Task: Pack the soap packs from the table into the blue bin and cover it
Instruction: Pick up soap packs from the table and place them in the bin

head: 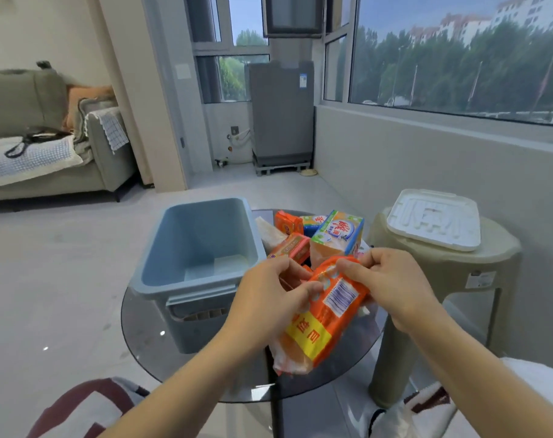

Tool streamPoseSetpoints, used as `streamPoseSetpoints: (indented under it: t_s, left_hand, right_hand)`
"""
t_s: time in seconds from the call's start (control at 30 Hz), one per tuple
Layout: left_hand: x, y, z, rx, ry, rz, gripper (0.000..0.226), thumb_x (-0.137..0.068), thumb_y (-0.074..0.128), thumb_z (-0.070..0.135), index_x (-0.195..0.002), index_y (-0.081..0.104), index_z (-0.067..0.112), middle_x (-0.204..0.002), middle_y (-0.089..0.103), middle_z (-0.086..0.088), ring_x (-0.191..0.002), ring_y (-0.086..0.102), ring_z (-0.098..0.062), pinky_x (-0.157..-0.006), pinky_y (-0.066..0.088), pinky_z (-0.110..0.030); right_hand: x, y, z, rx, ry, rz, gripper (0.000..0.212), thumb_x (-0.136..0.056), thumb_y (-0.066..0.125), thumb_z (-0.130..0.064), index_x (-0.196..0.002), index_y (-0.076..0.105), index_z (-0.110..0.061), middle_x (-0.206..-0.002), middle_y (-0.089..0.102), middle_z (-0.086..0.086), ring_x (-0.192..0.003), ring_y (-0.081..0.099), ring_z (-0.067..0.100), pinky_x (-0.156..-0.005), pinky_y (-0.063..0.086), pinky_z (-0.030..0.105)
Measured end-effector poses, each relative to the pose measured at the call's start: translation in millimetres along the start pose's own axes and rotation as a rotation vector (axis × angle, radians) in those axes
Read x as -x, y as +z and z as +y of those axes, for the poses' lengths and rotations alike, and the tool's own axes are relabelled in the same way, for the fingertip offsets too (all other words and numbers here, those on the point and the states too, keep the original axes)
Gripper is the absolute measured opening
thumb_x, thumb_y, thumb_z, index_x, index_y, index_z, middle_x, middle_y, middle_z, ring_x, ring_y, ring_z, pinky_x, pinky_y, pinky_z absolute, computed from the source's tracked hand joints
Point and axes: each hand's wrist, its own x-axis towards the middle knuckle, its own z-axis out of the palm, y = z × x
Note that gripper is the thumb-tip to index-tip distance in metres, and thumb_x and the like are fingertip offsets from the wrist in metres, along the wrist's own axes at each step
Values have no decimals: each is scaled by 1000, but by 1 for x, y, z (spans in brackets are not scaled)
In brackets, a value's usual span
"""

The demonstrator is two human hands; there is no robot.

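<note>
A round dark glass table (148, 336) carries the things. On its left side stands an open blue bin (196, 267), its handle end toward the near edge. To the right of the bin, on the far part of the table, lies a pile of soap packs (313, 238), mostly orange, with a green and blue box among them. Just right of the table stands a beige plastic stool (490, 279), and a white lid (433, 219) lies flat on its seat.

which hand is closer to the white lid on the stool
Right. The right hand grips the orange pack's top end, just below-left of the lid. The left hand holds the pack farther left, beside the bin.
</note>
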Motion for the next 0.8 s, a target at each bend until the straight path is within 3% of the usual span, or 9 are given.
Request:
streamPoseSetpoints:
  t_s: [0.1, 0.23, 0.4, 0.47, 0.57, 0.67, 0.8]
  left_hand:
    - [-10, -24, 23, 4, 54, 46, 22, -71, 76, 43, -71, 62, 26, -71, 67, 28, -55, 61, 9, -49, 44, -6]
    - [-37, -54, 38, -57, 57, 100, 26, -74, 72, 46, -71, 60, 24, -60, 68, 11, -57, 62, 3, -51, 46, -14]
    - [-72, -82, 32, -105, 19, 140, 29, -74, 73, 46, -70, 57, 21, -65, 65, 8, -65, 60, -3, -53, 42, -18]
    - [-84, -91, 26, -112, 2, 145, 29, -72, 74, 46, -71, 57, 23, -69, 66, 8, -63, 61, -1, -49, 44, -14]
    - [-102, -105, 15, -135, -50, 134, 29, -72, 73, 48, -72, 55, 25, -70, 64, 11, -61, 60, -1, -40, 38, -5]
    - [-118, -115, 0, -150, -82, 134, 26, -76, 72, 45, -69, 56, 24, -67, 64, 11, -57, 61, -4, -44, 37, -9]
    - [-131, -118, -23, -215, -97, 135, 26, -83, 66, 36, -63, 54, 25, -65, 61, 9, -59, 58, -6, -48, 36, -14]
  right_hand:
    - [-10, -4, -34, -42, -88, 24, 27, -73, 74, -32, -59, 60, -13, -53, 69, 2, -51, 68, 18, -47, 54, 30]
    - [-31, 7, -72, -54, -188, 18, 30, -75, 73, -31, -58, 58, -11, -54, 64, 5, -46, 59, 16, -47, 50, 26]
    - [-66, 34, -95, -109, -215, 24, 30, -74, 74, -29, -57, 57, -10, -59, 64, 16, -54, 58, 30, -58, 54, 48]
    - [-81, 47, -101, -109, -215, 28, 31, -73, 74, -30, -55, 57, -13, -60, 64, 17, -57, 61, 35, -63, 53, 52]
    - [-101, 66, -108, -115, -208, -2, 32, -75, 73, -32, -55, 56, -13, -59, 66, 15, -55, 63, 32, -60, 55, 48]
    - [-120, 87, -110, -108, -197, -34, 32, -75, 72, -33, -56, 56, -14, -54, 65, 5, -49, 63, 21, -57, 57, 41]
    - [-138, 115, -104, -119, -159, -75, 31, -76, 72, -31, -56, 57, -14, -51, 64, 0, -48, 64, 18, -55, 57, 38]
